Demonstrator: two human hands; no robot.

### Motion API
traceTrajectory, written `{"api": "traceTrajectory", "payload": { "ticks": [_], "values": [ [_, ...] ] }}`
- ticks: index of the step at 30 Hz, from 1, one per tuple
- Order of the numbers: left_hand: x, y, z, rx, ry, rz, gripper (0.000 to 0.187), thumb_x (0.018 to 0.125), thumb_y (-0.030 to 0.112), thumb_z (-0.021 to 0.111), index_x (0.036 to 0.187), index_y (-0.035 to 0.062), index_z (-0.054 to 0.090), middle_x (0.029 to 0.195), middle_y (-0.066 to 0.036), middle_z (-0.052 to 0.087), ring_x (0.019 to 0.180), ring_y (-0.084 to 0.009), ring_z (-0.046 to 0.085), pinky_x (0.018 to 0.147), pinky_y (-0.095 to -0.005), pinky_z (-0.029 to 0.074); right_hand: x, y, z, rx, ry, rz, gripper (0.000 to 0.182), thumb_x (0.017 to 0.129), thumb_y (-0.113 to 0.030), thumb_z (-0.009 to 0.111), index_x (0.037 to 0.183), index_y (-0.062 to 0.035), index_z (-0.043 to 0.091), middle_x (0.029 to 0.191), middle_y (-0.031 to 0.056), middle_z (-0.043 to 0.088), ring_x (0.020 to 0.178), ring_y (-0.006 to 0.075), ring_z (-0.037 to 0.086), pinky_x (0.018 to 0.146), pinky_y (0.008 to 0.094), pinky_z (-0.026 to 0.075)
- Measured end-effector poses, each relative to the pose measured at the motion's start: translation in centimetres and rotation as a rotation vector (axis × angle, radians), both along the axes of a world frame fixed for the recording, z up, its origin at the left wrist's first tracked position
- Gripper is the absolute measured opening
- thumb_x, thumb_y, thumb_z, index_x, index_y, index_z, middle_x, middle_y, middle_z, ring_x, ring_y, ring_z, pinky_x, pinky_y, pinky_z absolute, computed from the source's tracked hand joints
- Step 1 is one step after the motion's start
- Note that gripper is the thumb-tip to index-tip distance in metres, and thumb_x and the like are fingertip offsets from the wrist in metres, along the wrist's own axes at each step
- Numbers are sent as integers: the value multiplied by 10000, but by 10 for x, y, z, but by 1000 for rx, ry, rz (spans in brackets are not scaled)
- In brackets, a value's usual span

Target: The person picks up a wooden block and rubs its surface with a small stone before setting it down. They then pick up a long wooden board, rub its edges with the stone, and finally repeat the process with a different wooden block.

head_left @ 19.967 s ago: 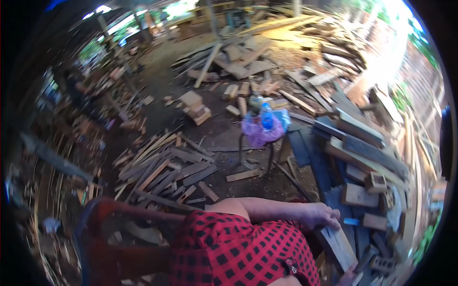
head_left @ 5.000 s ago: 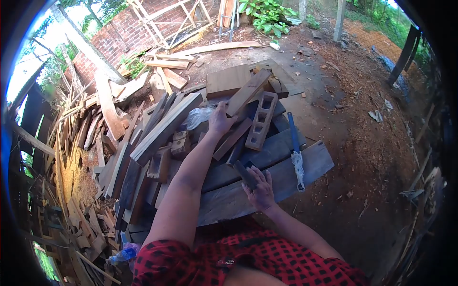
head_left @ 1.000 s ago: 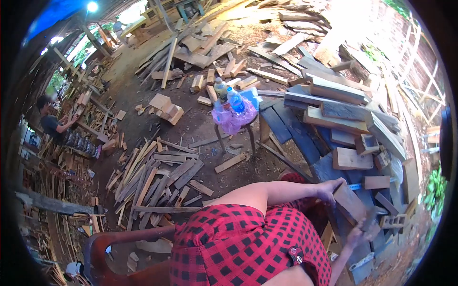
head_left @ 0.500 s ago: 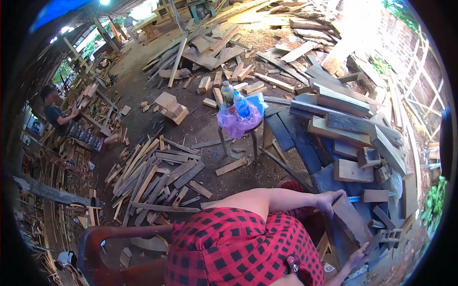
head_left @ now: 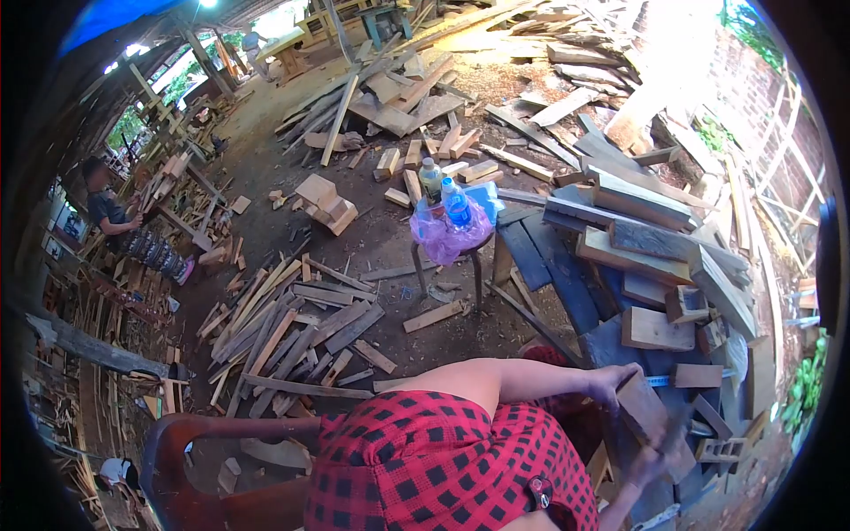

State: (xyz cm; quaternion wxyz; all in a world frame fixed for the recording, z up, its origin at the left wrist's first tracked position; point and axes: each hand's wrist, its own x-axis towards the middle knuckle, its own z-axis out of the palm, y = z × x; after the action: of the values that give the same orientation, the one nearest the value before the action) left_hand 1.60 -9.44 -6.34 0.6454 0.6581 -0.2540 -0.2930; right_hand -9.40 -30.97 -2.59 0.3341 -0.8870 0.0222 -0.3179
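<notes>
My left hand [head_left: 609,386] is closed on the near end of a thick wooden block [head_left: 641,405], which lies tilted over the dark plank bench. My right hand [head_left: 650,465], lower in the view, is closed beside the block's other end. A dark, slender thing [head_left: 676,428] rises from that hand across the block; motion blur hides its kind. Just beyond the block are a blue strip [head_left: 657,381] resembling a tape measure and a short wood piece [head_left: 698,376].
Timber pieces [head_left: 657,328] are stacked on the bench [head_left: 556,257]. A stool [head_left: 479,279] carries bottles [head_left: 456,205] and a purple plastic bag [head_left: 436,232]. Wood strips [head_left: 292,327] cover the ground beside a brown chair [head_left: 164,465]. Another person [head_left: 111,212] handles wood at far left.
My right hand has moved up and left towards the block, and the dark thing in it now crosses the block. My left hand keeps its hold. The view has shifted slightly.
</notes>
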Motion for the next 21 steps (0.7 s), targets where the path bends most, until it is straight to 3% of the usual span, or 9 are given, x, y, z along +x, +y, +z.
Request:
{"api": "traceTrajectory", "payload": {
  "ticks": [3,6,11,13,14,15,16,18,21],
  "values": [
    [4,-3,-12,-17,0,-12,825,507,71,829,1188,127,366,1046,-95,572,996,-200,564,796,-369,511,-26,-100,-34,97,141,-321,345,927,-220,533,1155,30,602,1119,189,625,1029,328,586,901,424,447],
    [5,-6,-18,-42,-67,8,826,513,62,820,1195,132,358,1035,-99,573,977,-196,571,762,-369,528,-29,-109,-31,-165,235,-596,322,933,-210,534,1128,34,613,1084,187,632,993,318,593,868,410,458],
    [-6,16,38,66,110,-38,773,568,36,795,1197,134,357,1012,-96,582,918,-176,595,764,-340,537,12,68,16,19,61,140,365,919,-213,558,1191,31,572,1114,189,623,1047,337,586,900,442,440],
    [13,-25,-54,-129,-220,49,761,581,34,790,1196,134,354,995,-97,583,865,-187,607,696,-336,544,21,106,23,185,50,295,332,911,-198,584,1159,22,598,1081,174,639,997,335,606,855,439,458],
    [20,-39,-92,-325,-551,146,749,594,32,784,1196,135,350,979,-97,585,812,-197,619,627,-332,551,23,112,20,-199,-27,208,317,911,-186,586,1147,25,601,1071,172,644,963,323,621,830,428,468],
    [21,-39,-101,-296,-243,58,736,598,51,789,1193,125,362,986,-101,586,834,-195,617,627,-337,547,24,115,18,-580,-103,116,303,910,-173,588,1135,29,605,1061,169,650,929,310,635,805,417,477],
    [16,-25,-70,-295,-244,59,736,598,51,789,1193,125,362,986,-101,586,834,-195,617,627,-337,547,24,108,17,-579,-105,117,303,910,-173,588,1135,29,605,1061,169,650,929,310,635,805,417,477],
    [-5,13,27,75,65,-27,731,582,60,797,1182,112,383,992,-94,589,895,-174,599,693,-340,539,22,62,12,22,30,191,352,913,-214,591,1164,33,590,1105,187,637,980,314,627,835,422,477],
    [3,0,-8,7,-51,6,775,538,56,799,1182,115,374,977,-92,584,845,-185,609,637,-338,537,-9,-78,-27,143,315,-219,437,943,-280,527,1272,8,524,1258,207,556,1156,328,530,987,413,398]
  ]
}}
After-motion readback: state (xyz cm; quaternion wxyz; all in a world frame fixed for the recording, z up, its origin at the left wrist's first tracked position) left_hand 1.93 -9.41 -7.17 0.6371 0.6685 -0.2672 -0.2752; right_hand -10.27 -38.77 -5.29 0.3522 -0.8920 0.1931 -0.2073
